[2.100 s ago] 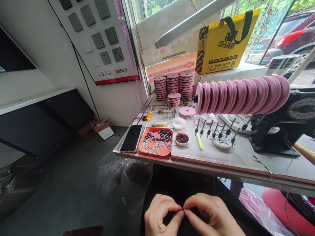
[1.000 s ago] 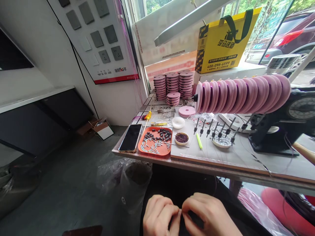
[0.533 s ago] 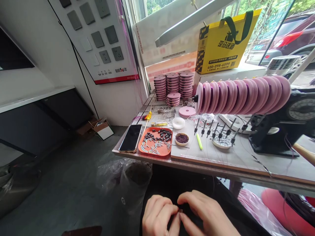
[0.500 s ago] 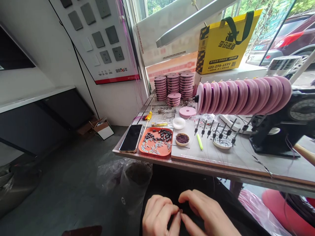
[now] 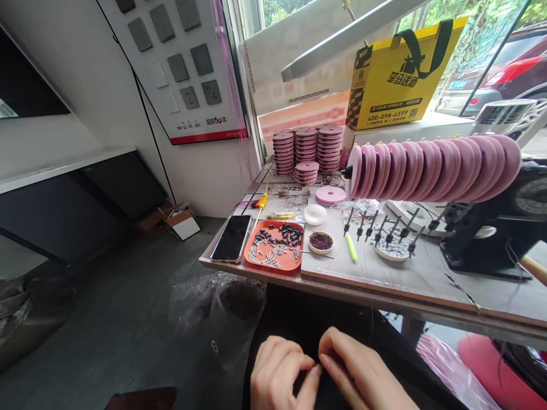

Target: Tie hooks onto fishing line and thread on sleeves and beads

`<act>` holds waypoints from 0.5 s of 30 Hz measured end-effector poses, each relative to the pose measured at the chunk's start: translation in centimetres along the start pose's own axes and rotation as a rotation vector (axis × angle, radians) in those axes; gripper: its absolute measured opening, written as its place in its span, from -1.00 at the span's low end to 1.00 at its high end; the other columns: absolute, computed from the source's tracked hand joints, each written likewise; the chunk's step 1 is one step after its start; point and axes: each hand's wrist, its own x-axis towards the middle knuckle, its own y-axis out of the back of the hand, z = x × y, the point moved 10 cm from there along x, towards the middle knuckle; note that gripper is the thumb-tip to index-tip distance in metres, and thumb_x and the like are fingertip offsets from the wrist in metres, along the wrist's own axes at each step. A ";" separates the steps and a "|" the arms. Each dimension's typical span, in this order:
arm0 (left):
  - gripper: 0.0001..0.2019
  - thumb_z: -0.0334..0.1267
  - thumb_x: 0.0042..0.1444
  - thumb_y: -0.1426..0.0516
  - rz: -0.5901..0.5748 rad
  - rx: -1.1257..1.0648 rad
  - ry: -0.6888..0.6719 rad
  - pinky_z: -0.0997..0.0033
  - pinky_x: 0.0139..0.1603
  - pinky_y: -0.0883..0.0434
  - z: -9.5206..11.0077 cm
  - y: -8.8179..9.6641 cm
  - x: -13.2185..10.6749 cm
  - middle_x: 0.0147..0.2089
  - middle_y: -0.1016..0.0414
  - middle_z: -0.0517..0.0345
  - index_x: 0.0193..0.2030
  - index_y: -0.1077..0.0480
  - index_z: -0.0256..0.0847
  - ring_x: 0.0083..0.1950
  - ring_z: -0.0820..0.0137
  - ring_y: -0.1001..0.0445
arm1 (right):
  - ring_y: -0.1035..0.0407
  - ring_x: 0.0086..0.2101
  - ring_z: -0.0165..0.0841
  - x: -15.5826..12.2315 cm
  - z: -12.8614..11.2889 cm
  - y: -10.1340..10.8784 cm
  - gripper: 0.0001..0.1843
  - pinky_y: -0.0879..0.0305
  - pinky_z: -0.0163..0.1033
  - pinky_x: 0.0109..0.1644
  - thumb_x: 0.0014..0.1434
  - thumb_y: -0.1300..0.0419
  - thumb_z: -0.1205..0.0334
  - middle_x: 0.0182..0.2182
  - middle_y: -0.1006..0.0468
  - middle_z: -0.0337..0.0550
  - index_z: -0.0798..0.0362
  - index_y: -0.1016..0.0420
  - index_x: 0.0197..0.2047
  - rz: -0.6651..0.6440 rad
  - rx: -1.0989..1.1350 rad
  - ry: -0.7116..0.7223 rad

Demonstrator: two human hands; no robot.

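Observation:
My left hand [image 5: 282, 373] and my right hand [image 5: 359, 370] are close together over my dark lap, below the table's front edge. Both are closed, thumb against fingers, their fingertips nearly meeting. Whatever they pinch is too small or too hidden to make out. On the table above them lies an orange tray [image 5: 277, 263] of small black and silvery parts. To its right sits a small round dish [image 5: 321, 242] of dark thin pieces, then a light green stick-like tool [image 5: 351, 248] and a white dish [image 5: 391, 254] of small pale beads.
A row of pink spools [image 5: 431, 168] on a rod fills the right side. A phone [image 5: 232, 239] lies at the table's left corner. Pink spools [image 5: 306, 149] stand stacked behind, near a yellow bag [image 5: 405, 77]. Several black stems [image 5: 378, 228] hang by the pale bead dish.
The thumb and fingers of my right hand have drawn together, and the hand has shifted slightly right. My left hand stays nearly in place. The table scene has shifted slightly right in view.

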 end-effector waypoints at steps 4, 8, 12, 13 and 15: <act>-0.83 -0.49 0.07 -0.11 -0.031 0.012 -0.030 0.39 -0.43 -0.32 0.3 -0.1 0.3 -0.51 -0.41 0.19 -0.48 -0.31 -0.17 -0.44 0.36 -0.37 | -0.20 -0.54 -0.45 -0.1 0.5 -0.7 -0.79 -0.13 -0.40 -0.46 0.28 0.14 0.25 -0.53 -0.31 -0.30 -0.02 -0.11 -0.42 -0.015 0.003 -0.032; -0.82 -0.50 0.07 -0.12 -0.099 0.065 -0.111 0.40 -0.44 -0.32 0.9 -0.1 0.7 -0.51 -0.42 0.17 -0.49 -0.30 -0.19 -0.44 0.36 -0.38 | -0.15 -0.55 -0.44 0.3 0.8 -1.4 -0.76 -0.08 -0.37 -0.47 0.24 0.14 0.16 -0.56 -0.27 -0.30 -0.01 -0.07 -0.46 -0.130 0.118 -0.097; -0.79 -0.47 0.11 -0.08 -0.172 0.057 -0.251 0.41 -0.48 -0.31 2.1 -0.6 1.3 -0.57 -0.38 0.16 -0.52 -0.28 -0.21 -0.48 0.37 -0.35 | -0.07 -0.55 -0.45 0.3 1.3 -1.8 -0.74 0.02 -0.34 -0.48 0.16 0.08 0.08 -0.59 -0.20 -0.32 0.01 -0.09 -0.49 -0.292 0.259 -0.212; -0.78 -0.46 0.13 -0.05 -0.167 0.039 -0.291 0.42 -0.51 -0.30 2.5 -0.6 1.5 -0.60 -0.36 0.17 -0.52 -0.27 -0.20 -0.51 0.38 -0.33 | -0.05 -0.55 -0.45 0.3 1.4 -1.9 -0.72 0.05 -0.34 -0.48 0.14 0.05 0.06 -0.60 -0.18 -0.33 0.02 -0.09 -0.51 -0.310 0.298 -0.234; -0.79 -0.43 0.18 0.00 -0.147 -0.012 -0.351 0.45 -0.54 -0.28 3.1 -0.6 1.8 -0.61 -0.33 0.20 -0.47 -0.29 -0.19 -0.54 0.40 -0.29 | -0.01 -0.54 -0.46 0.2 1.6 -2.1 -0.68 0.07 -0.35 -0.49 0.11 0.01 0.03 -0.60 -0.14 -0.35 0.02 -0.05 -0.54 -0.335 0.371 -0.261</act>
